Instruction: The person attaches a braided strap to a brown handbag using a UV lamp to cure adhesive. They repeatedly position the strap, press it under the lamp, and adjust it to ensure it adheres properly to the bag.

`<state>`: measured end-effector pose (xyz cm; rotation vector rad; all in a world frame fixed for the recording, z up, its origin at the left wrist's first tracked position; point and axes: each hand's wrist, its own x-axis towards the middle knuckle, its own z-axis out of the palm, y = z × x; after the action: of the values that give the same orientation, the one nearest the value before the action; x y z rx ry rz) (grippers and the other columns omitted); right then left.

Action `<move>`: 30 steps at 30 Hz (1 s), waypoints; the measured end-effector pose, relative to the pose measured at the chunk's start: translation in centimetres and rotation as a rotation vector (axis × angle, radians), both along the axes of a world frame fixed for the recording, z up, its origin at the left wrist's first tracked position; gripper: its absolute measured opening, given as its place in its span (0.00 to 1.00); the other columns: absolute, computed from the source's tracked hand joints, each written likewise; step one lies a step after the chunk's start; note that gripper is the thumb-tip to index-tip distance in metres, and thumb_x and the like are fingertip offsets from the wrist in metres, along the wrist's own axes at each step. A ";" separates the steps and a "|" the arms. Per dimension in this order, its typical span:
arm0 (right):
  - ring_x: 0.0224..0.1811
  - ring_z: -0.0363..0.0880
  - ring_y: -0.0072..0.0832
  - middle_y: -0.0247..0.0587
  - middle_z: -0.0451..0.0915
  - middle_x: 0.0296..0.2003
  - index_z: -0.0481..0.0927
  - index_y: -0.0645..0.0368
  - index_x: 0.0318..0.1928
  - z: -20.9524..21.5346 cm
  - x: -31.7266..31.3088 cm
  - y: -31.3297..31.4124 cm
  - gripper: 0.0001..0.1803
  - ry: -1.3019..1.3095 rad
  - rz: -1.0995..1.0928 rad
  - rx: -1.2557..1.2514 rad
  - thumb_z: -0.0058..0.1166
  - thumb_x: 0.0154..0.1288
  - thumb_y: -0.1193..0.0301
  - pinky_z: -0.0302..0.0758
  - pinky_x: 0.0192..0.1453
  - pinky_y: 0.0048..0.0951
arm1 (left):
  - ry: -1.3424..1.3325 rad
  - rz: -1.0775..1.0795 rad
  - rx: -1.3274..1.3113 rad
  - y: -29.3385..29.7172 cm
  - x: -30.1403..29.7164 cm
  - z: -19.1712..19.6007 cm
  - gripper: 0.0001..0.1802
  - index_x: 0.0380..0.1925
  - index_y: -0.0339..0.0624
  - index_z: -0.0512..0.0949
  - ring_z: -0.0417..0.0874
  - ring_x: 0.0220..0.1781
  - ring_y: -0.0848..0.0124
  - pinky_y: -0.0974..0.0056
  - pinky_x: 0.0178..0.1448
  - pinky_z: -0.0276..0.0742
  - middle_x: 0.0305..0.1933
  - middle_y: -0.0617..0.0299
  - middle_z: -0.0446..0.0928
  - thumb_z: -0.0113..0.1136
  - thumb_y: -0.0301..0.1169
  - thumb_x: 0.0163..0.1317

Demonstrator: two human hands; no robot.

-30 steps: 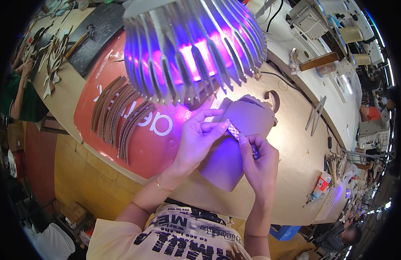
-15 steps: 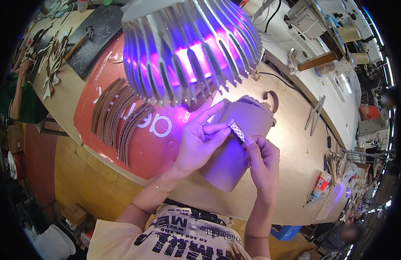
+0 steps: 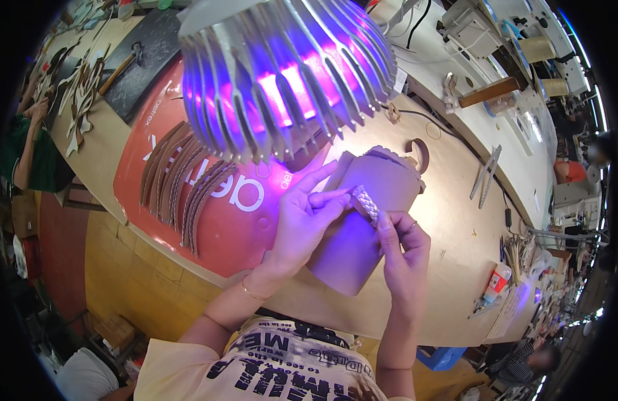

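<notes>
A short pale braided strap (image 3: 366, 202) is pinched between my two hands, with a brown edge showing along its side. The thumb and index finger of my left hand (image 3: 307, 220) grip its upper end, while the other fingers are stretched out. My right hand (image 3: 406, 257) holds the lower end between thumb and curled fingers. Under the strap lies a rounded, brown-covered block (image 3: 389, 175) on the table, with ragged material along its far end. Purple light falls on its near part.
A large finned metal lamp (image 3: 289, 80) glowing purple hangs just beyond my hands. Several curved brown strips (image 3: 182, 170) lie on a red sheet (image 3: 215, 250) to the left. Metal scissors (image 3: 485, 175) and a white-and-red bottle (image 3: 497, 282) are at right. Another person's arm (image 3: 27, 147) shows far left.
The strap has turned slightly between my fingers, so more of its brown edge shows. My right hand has shifted a little. The lamp sits slightly further left in the picture.
</notes>
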<state>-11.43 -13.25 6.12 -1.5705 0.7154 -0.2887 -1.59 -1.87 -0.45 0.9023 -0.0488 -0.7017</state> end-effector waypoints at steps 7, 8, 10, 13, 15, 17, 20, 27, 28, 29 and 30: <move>0.25 0.67 0.10 0.26 0.74 0.25 0.79 0.65 0.36 -0.2 0.3 0.8 0.12 0.130 0.016 -0.199 0.52 0.75 0.69 0.61 0.27 0.14 | 0.018 -0.023 0.015 0.2 -0.1 0.3 0.33 0.70 0.30 0.59 0.85 0.48 0.73 0.67 0.61 0.80 0.46 0.51 0.84 0.56 0.15 0.65; 0.25 0.67 0.10 0.26 0.74 0.25 0.79 0.65 0.36 -0.1 0.3 0.8 0.12 0.164 0.016 -0.215 0.52 0.75 0.69 0.61 0.26 0.15 | 0.025 -0.023 0.003 0.3 -0.1 0.4 0.33 0.70 0.30 0.59 0.84 0.49 0.74 0.69 0.60 0.79 0.46 0.51 0.84 0.56 0.16 0.65; 0.25 0.67 0.10 0.26 0.74 0.25 0.79 0.65 0.36 0.0 0.3 0.7 0.12 0.155 0.028 -0.227 0.52 0.75 0.69 0.61 0.26 0.15 | 0.045 -0.019 -0.027 0.3 -0.1 0.5 0.32 0.69 0.29 0.60 0.84 0.49 0.76 0.71 0.58 0.78 0.47 0.52 0.84 0.58 0.18 0.66; 0.25 0.66 0.10 0.26 0.74 0.25 0.79 0.65 0.36 0.0 0.3 0.7 0.12 0.160 0.035 -0.239 0.53 0.75 0.69 0.61 0.26 0.15 | 0.055 -0.015 -0.030 0.3 -0.2 0.5 0.32 0.69 0.29 0.60 0.84 0.49 0.76 0.71 0.58 0.78 0.47 0.52 0.84 0.58 0.18 0.66; 0.25 0.66 0.10 0.26 0.74 0.25 0.79 0.65 0.36 0.0 0.3 0.7 0.12 0.161 0.039 -0.242 0.53 0.75 0.69 0.61 0.26 0.15 | 0.049 -0.023 -0.025 0.4 -0.1 0.5 0.32 0.69 0.29 0.60 0.84 0.48 0.76 0.71 0.58 0.78 0.47 0.52 0.84 0.58 0.18 0.66; 0.25 0.66 0.09 0.26 0.74 0.25 0.79 0.65 0.36 -0.1 0.3 0.7 0.11 0.182 0.037 -0.249 0.53 0.75 0.69 0.61 0.26 0.15 | 0.045 -0.028 -0.026 0.4 -0.1 0.4 0.32 0.69 0.29 0.60 0.84 0.48 0.76 0.71 0.58 0.78 0.46 0.52 0.84 0.58 0.18 0.66; 0.25 0.65 0.09 0.25 0.74 0.25 0.79 0.65 0.36 -0.2 0.3 0.6 0.11 0.183 0.042 -0.244 0.53 0.74 0.70 0.61 0.26 0.15 | 0.026 -0.035 -0.026 0.5 0.0 0.3 0.32 0.69 0.29 0.61 0.84 0.48 0.75 0.71 0.58 0.78 0.46 0.52 0.85 0.58 0.19 0.66; 0.24 0.64 0.10 0.26 0.73 0.26 0.78 0.67 0.36 0.1 0.5 0.5 0.10 0.180 0.075 -0.322 0.54 0.74 0.71 0.61 0.26 0.17 | -0.004 -0.052 -0.052 0.7 0.9 0.7 0.31 0.67 0.30 0.62 0.86 0.46 0.72 0.67 0.57 0.82 0.43 0.53 0.84 0.59 0.19 0.66; 0.24 0.64 0.10 0.26 0.74 0.25 0.78 0.67 0.36 0.2 0.6 0.5 0.10 0.186 0.074 -0.335 0.54 0.73 0.71 0.61 0.26 0.17 | -0.017 -0.052 -0.077 0.7 1.1 0.8 0.30 0.67 0.30 0.63 0.86 0.46 0.72 0.67 0.56 0.82 0.42 0.53 0.84 0.60 0.20 0.66; 0.24 0.64 0.11 0.26 0.74 0.25 0.79 0.67 0.36 0.2 0.6 0.5 0.10 0.205 0.073 -0.341 0.54 0.73 0.72 0.61 0.26 0.17 | -0.035 -0.060 -0.003 0.7 1.3 0.8 0.30 0.66 0.30 0.63 0.86 0.45 0.72 0.68 0.55 0.82 0.41 0.53 0.85 0.60 0.20 0.66; 0.24 0.64 0.10 0.26 0.73 0.24 0.79 0.67 0.35 0.3 0.7 0.5 0.10 0.204 0.072 -0.353 0.55 0.73 0.72 0.61 0.26 0.17 | -0.063 -0.062 0.033 0.7 1.4 0.8 0.29 0.66 0.30 0.64 0.86 0.44 0.72 0.68 0.54 0.82 0.41 0.54 0.85 0.60 0.20 0.66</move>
<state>-10.75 -12.74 6.38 -1.9780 0.7939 -0.2110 -0.14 -1.19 0.40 0.9574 -0.1222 -0.7336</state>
